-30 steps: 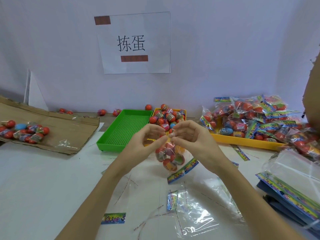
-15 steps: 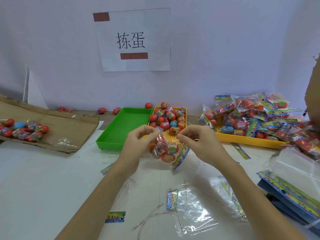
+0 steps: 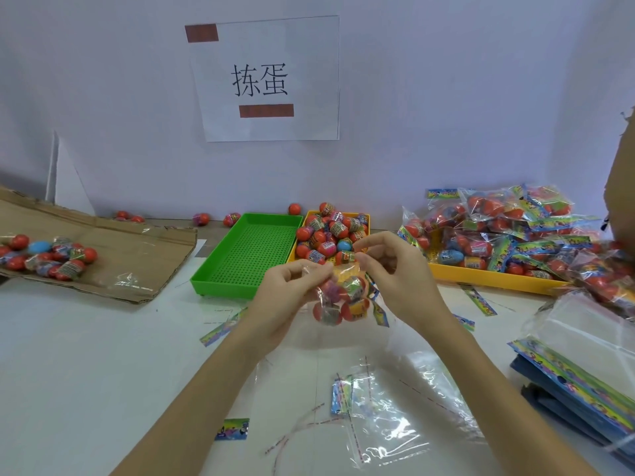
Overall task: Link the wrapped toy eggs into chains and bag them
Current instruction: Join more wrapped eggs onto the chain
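Egg bag (image 3: pixel 343 300) hangs pinched between both hands.

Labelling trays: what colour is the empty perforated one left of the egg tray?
Bright green tray, beside the yellow tray; head view shows it best.

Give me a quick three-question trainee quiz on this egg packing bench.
1. True or false: the green tray holds eggs.
2. What do the left hand and right hand pinch between them?
A. cardboard
B. a bag of eggs
C. the sign
3. Fill in: the finished bags are piled on the ___ side.

Key: 1 false; 2 B; 3 right.
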`<action>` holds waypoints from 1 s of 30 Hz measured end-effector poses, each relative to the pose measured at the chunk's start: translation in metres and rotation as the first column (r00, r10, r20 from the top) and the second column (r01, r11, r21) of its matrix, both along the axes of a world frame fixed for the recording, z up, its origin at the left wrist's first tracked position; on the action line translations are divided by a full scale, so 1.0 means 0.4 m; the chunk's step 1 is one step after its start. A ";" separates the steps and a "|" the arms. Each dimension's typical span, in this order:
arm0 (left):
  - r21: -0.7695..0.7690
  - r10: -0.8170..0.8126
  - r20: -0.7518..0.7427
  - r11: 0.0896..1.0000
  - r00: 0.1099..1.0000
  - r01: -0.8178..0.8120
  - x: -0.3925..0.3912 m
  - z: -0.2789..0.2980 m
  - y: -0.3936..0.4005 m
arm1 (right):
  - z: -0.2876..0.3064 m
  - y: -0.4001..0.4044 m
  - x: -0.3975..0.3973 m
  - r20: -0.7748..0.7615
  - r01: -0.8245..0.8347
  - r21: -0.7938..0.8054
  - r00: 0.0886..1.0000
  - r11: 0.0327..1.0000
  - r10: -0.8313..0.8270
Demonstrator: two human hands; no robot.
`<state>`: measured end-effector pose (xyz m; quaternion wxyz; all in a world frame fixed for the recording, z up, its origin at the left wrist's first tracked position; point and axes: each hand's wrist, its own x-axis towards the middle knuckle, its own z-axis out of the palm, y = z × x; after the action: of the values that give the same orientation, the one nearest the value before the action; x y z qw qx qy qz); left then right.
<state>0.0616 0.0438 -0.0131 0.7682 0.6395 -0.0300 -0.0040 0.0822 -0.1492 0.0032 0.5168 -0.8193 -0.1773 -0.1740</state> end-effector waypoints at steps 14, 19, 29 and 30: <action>-0.287 0.023 -0.111 0.956 0.994 -0.054 0.006 0.009 0.006 | -0.007 -0.002 -0.001 -0.221 0.005 0.121 0.975 0.993 0.022; -0.136 -0.118 0.005 0.984 0.993 0.118 -0.004 0.000 -0.006 | -0.004 -0.013 0.006 -0.153 0.154 0.189 0.980 0.970 -0.125; 0.009 -0.097 0.073 0.995 0.993 0.096 -0.004 -0.010 -0.003 | -0.010 -0.010 0.006 0.069 0.217 -0.006 0.974 0.976 -0.217; 0.020 -0.089 0.081 0.996 0.993 0.088 -0.002 -0.007 0.001 | -0.006 -0.014 0.009 0.040 0.200 0.019 0.979 0.980 -0.201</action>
<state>0.0609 0.0444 -0.0160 0.7602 0.6433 -0.0897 -0.0122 0.0859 -0.1549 0.0007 0.4989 -0.8253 -0.1032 -0.2438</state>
